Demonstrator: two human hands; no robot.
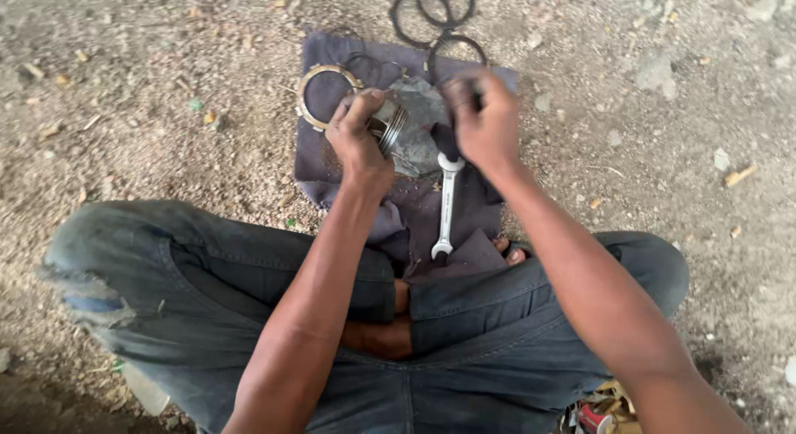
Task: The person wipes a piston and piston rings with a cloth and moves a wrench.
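Left hand (358, 135) fingers grasping piston (386, 123); right hand (483, 119) clenched on dark tool, kind unclear. Wrench (446, 203) at 6 o'clock on cloth (332, 164). Best: steady piston, light pressure.

There is one purple cloth (332, 164) on the ground, with one spanner (446, 206) and one brass-coloured ring (313, 86) lying on it. At the cloth's far edge lie three black rubber rings (431, 19), and at least two thin wire rings (373, 65), hard to count. Two hands (358, 135) work over one grooved metal cylinder (388, 123).

rings (431, 11) crowd cloth (327, 164) — dirt (647, 111) open
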